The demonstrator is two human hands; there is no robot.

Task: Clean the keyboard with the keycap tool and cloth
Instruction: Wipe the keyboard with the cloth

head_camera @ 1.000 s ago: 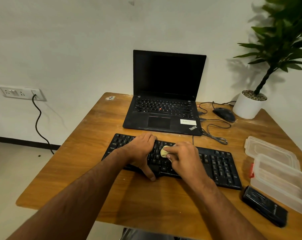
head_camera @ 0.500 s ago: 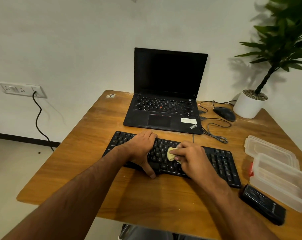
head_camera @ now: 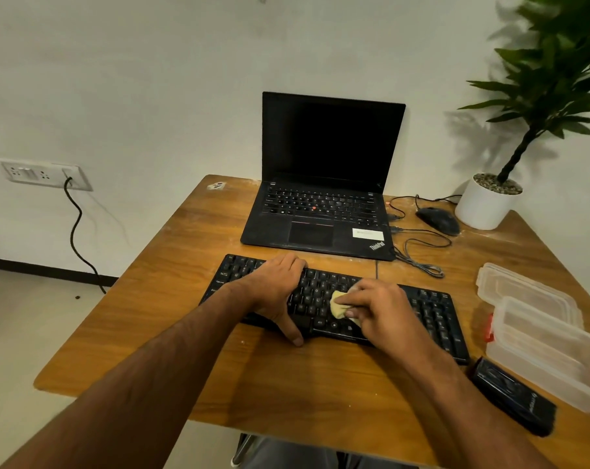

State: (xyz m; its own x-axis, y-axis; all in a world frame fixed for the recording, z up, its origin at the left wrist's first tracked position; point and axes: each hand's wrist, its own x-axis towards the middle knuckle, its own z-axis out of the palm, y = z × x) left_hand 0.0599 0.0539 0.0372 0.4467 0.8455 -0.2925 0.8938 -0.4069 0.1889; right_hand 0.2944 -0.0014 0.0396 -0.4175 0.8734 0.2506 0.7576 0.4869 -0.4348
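1. Keyboard (head_camera: 432,309) lies flat on the counter (head_camera: 171,299), long axis running left-right across the person, just in front of the open laptop (head_camera: 320,211).
2. Right hand (head_camera: 381,309) sits over the middle of the keyboard, fingers (head_camera: 354,301) pinched together on a small yellow cloth (head_camera: 337,308), pressing it onto the keys.
3. Cloth pokes out on the left side of the right hand, so the wiped spot is just left of the fingertips, between the two hands.
4. Left hand (head_camera: 276,289) lies flat on the left half of the keyboard, fingers spread and holding nothing, thumb hooked over the near edge; reads as bracing the board.
5. Key relation: unwiped keys extend along the long axis both ways, but the right block is open and nearer the right hand; the left block is covered by the left hand.
6. Judgement: wiping step in hand; next stroke probably runs sideways along the rows.
7. Keycap tool: not clearly seen. A red bit (head_camera: 488,328) shows beside the clear plastic containers (head_camera: 537,330) at right, possibly the tool, too small to tell.
8. Dark case (head_camera: 513,401) lies near the right corner of the keyboard, apart from both hands.
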